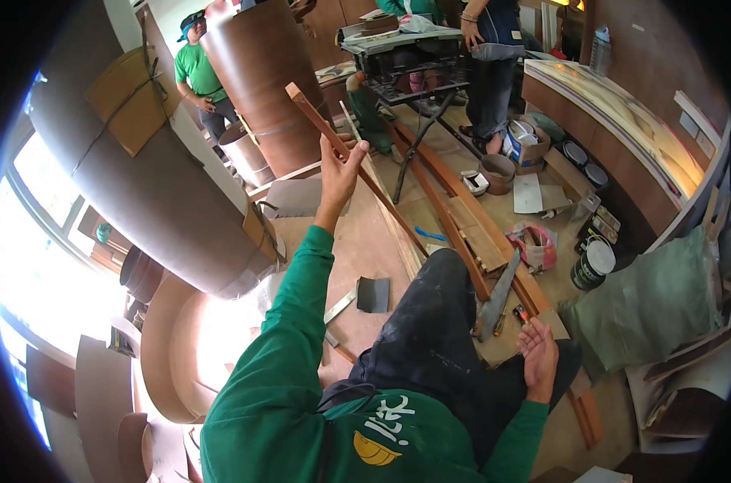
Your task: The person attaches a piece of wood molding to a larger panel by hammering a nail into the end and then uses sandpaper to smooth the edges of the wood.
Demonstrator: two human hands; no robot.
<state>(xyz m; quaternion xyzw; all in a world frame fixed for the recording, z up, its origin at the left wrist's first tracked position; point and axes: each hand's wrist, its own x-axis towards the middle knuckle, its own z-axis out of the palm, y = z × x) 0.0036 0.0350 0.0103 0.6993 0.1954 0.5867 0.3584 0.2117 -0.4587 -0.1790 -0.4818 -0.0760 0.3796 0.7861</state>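
Note:
A long, narrow brown wooden strip (pixel 310 110) slants across the middle, its near end low by my knee. My left hand (pixel 341 175) is raised and grips it toward its upper end, thumb on one side. My right hand (pixel 537 352) rests palm up over my right leg, its fingers loosely extended and nothing visible in them. Near that hand lies a handsaw (pixel 500 295) with a pale blade. On the light plywood board (pixel 365 251) to the left of my knee are a dark grey square sheet (pixel 373 295) and a metal ruler (pixel 339 307).
Long wooden planks (pixel 438 201) run along the floor. A folding work stand (pixel 405 48) and several people are at the back. Tall brown cylinders (pixel 265 76) stand at left. A paint can (pixel 595 264), a pink bag (pixel 533 244) and a green sack (pixel 647 298) lie to the right.

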